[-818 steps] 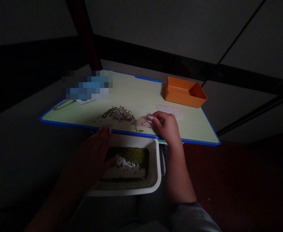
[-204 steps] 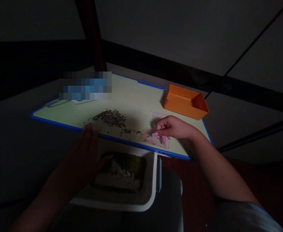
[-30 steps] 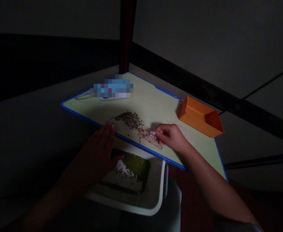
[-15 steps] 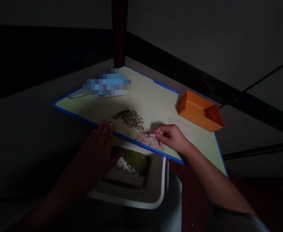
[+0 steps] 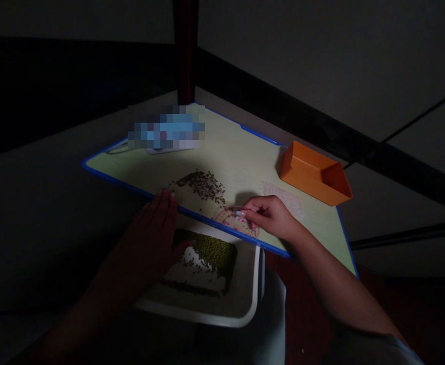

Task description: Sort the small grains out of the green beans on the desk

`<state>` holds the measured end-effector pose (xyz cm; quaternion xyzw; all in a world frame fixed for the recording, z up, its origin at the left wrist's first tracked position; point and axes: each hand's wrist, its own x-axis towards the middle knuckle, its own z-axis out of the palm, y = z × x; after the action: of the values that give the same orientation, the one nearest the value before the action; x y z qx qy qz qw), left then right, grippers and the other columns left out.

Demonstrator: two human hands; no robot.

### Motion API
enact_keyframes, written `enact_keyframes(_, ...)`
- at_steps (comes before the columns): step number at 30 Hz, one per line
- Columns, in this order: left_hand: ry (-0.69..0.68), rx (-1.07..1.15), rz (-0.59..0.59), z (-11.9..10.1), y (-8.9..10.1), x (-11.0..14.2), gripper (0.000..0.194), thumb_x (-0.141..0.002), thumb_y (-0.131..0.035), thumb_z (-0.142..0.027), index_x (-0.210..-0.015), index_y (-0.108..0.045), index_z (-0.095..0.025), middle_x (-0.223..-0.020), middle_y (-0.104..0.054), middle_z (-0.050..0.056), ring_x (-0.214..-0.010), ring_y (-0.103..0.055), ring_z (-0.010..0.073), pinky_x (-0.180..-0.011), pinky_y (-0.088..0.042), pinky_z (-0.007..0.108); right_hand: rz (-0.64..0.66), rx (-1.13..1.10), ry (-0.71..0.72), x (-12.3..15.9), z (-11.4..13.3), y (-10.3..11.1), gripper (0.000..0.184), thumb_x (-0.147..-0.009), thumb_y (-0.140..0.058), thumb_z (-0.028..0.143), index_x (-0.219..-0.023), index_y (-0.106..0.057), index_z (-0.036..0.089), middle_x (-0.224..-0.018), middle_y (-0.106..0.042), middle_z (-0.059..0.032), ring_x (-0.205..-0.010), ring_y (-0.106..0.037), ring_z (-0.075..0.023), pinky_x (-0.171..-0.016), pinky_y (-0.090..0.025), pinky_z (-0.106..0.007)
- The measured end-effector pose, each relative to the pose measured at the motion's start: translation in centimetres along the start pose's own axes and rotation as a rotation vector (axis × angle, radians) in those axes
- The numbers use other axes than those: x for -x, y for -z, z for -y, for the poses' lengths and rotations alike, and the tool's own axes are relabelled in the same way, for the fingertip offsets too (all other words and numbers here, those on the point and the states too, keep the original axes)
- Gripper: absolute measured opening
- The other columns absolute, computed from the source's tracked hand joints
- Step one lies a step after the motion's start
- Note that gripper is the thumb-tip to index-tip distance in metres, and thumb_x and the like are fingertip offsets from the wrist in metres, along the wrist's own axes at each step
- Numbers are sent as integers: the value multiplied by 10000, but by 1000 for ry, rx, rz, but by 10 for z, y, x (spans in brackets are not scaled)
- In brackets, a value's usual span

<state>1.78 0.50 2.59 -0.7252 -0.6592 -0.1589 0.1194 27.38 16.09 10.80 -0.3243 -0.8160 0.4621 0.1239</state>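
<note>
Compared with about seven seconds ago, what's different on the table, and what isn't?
Fewer loose beans lie between the bean pile and pink printed pattern. The view has turned. Whether the right hand took or released anything can't be told; it's still over the pattern. The left hand stays at the near table edge, the orange box at the back right.

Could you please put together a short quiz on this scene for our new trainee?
1. True or false: the orange box stands toward the right side of the table.
2. Multiple choice: which hand is nearer the orange box? A) left; B) right; C) both equally near.
3. Fill in the blank: the small grains heaped in the white tub look mostly ____ in colour.

Key: 1. True. 2. B, the right hand. 3. Green.
</note>
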Motion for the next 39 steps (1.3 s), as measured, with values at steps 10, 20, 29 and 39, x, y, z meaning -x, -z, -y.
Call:
enact_keyframes(10,-6,-16,-7,2,-5,2,915,-953,-288,-633,-1574,-48,-5,-1667,-242,318,-1589,-203,395,-1249,-297,546,-103,81,72,-9,-2,-6,346,-916,-641,487,-733,-633,194,-546,-605,25,-492,-485,-94,-525,-354,-252)
enact_keyframes(20,-9,-28,-34,2,-6,3,878,-960,-287,-604,-1575,-88,-10,-1651,-294,310,-1572,-261,394,-1231,-323,548,-75,-10,66,-16,-1,-10,303,-904,-637,456,-742,-628,200,-543,-614,23,-486,-508,-102,-512,-380,-245)
enact_keyframes(29,0,-36,-70,3,-7,3,877,-956,-298,-586,-1570,-98,7,-1623,-344,325,-1538,-331,417,-1202,-366,556,-198,207,62,-32,9,-20,282,-943,-621,346,-702,-605,199,-580,-613,14,-541,-515,-112,-550,-369,-252)
enact_keyframes(39,37,-62,-91,12,-5,6,891,-959,-259,-606,-1570,-49,8,-1625,-330,335,-1562,-273,419,-1210,-346,561,-43,71,82,-37,14,-23,336,-939,-635,443,-706,-608,201,-542,-604,24,-508,-526,-118,-554,-395,-256)
